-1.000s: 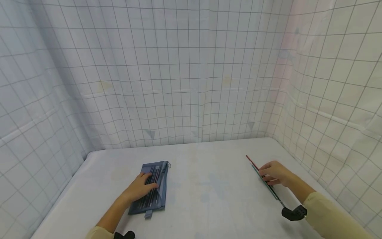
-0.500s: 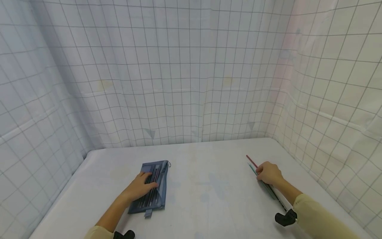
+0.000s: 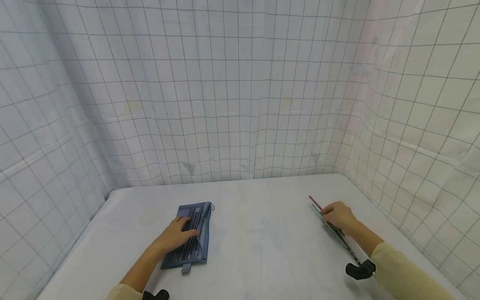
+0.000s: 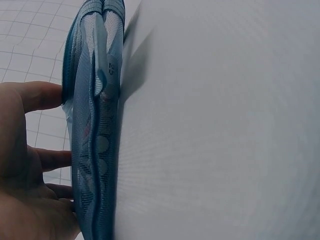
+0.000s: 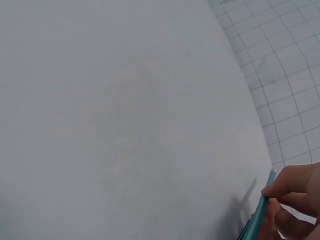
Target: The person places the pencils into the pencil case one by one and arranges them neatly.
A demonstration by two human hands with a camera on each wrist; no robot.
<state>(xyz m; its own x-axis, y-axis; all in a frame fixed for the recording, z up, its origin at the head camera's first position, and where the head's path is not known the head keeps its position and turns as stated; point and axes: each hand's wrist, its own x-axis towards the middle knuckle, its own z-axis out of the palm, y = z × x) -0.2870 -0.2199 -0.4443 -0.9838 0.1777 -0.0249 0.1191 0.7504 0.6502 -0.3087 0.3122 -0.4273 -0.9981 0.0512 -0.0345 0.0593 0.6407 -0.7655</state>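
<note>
A flat blue mesh zip pouch [image 3: 202,241] with several slim dark sticks inside lies at the left of the table. My left hand [image 3: 174,237] rests on it, fingers and thumb spread over the mesh. In the left wrist view, fingertips press against one face of the pouch [image 4: 95,150], its zip end at the top. At the right, my right hand [image 3: 339,216] pinches a slim teal stick [image 3: 314,209] between thumb and fingers. The right wrist view shows this teal stick [image 5: 258,215] slanting up from the fingers. A thin red stick [image 3: 314,201] reaches out beyond the hand, partly hidden.
White cloth covers the table [image 3: 255,258]. Grid-patterned white curtains [image 3: 240,104] hang behind it and along both sides. A black wrist device [image 3: 361,270] sits under the right forearm, close to the sticks' near ends.
My right hand has moved slightly left and its fingers have closed on the teal stick, whose far end has shifted up and left. The left hand and pouch have not moved.
</note>
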